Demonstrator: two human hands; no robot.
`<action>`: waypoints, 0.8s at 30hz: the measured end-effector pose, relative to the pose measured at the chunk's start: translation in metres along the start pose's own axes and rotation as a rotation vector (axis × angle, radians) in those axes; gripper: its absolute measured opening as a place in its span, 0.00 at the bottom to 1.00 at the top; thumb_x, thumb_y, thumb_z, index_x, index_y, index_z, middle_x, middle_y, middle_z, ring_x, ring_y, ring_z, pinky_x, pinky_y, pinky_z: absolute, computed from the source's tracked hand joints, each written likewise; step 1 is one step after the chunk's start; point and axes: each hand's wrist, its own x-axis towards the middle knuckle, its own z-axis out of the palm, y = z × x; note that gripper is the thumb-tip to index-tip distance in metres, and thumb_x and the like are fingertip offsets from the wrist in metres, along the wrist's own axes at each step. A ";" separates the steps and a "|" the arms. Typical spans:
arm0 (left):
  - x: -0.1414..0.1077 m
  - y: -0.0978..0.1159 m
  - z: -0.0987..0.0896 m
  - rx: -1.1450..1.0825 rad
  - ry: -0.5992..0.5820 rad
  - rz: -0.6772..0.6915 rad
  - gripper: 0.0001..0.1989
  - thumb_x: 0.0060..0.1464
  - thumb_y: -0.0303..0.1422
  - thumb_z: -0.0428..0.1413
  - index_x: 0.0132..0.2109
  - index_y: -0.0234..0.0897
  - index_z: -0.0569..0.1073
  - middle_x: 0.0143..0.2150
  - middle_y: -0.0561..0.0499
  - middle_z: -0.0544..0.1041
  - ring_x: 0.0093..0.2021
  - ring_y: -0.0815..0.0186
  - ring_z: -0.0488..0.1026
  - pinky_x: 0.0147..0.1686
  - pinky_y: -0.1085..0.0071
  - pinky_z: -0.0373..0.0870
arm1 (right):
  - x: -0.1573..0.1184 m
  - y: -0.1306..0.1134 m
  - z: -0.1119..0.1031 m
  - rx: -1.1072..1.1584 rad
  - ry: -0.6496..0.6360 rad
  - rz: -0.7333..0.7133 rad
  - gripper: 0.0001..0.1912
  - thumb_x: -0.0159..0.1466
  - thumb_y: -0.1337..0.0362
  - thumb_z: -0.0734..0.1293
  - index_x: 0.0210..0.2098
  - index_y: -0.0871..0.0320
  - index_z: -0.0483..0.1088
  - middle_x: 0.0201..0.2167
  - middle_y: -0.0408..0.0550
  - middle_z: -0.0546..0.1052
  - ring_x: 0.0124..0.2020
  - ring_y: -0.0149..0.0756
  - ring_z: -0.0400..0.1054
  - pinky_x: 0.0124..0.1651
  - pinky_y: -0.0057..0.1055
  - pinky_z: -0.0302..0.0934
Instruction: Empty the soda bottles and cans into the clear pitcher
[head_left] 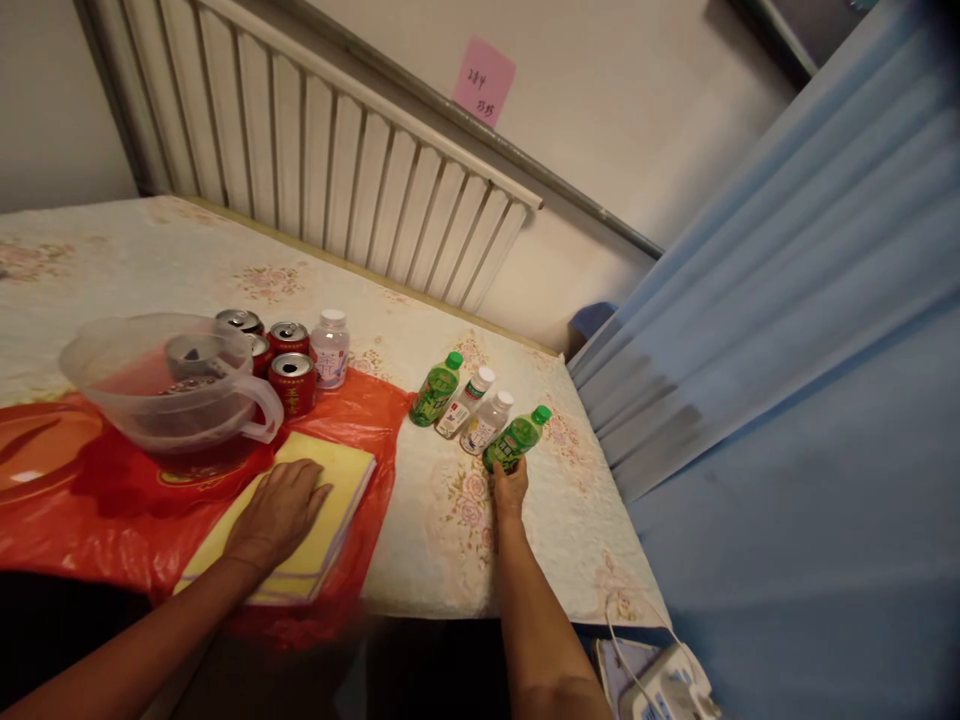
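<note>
My right hand (511, 488) is closed around the lower part of a green-capped drink bottle (521, 436), which stands at the right end of a row on the table. Beside it in that row are a clear white-capped bottle (487, 424), a slim white-capped bottle (463, 405) and another green bottle (435, 390). My left hand (281, 505) lies flat, fingers stretched out, on a folded yellow cloth (341, 480). That cloth rests on a red plastic sheet (382, 420).
A clear plastic jug (165, 400) stands at left, near several red cans (292, 385) and a white-capped bottle (331, 350). An orange lid-like piece (37, 455) lies at far left. A radiator (337, 170) runs behind the table; a blue curtain (750, 330) hangs at right.
</note>
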 end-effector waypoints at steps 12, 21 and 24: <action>-0.001 -0.003 0.003 0.013 0.012 0.025 0.17 0.67 0.41 0.46 0.46 0.34 0.74 0.49 0.36 0.76 0.49 0.47 0.72 0.50 0.53 0.67 | 0.004 0.009 0.009 -0.030 0.115 0.015 0.36 0.48 0.52 0.72 0.52 0.64 0.70 0.48 0.60 0.75 0.45 0.47 0.70 0.50 0.41 0.66; -0.001 0.000 0.000 0.016 0.005 0.009 0.18 0.67 0.43 0.45 0.46 0.35 0.73 0.49 0.36 0.76 0.48 0.48 0.72 0.47 0.53 0.68 | 0.006 0.018 0.012 0.034 0.085 0.050 0.39 0.51 0.53 0.68 0.60 0.64 0.66 0.52 0.60 0.77 0.48 0.46 0.74 0.54 0.40 0.67; -0.001 0.000 0.000 0.031 0.006 0.018 0.18 0.67 0.42 0.45 0.46 0.35 0.73 0.50 0.36 0.76 0.49 0.48 0.72 0.48 0.53 0.68 | 0.006 0.017 0.012 0.038 0.082 0.054 0.38 0.52 0.54 0.68 0.60 0.62 0.67 0.52 0.58 0.78 0.49 0.46 0.74 0.54 0.40 0.66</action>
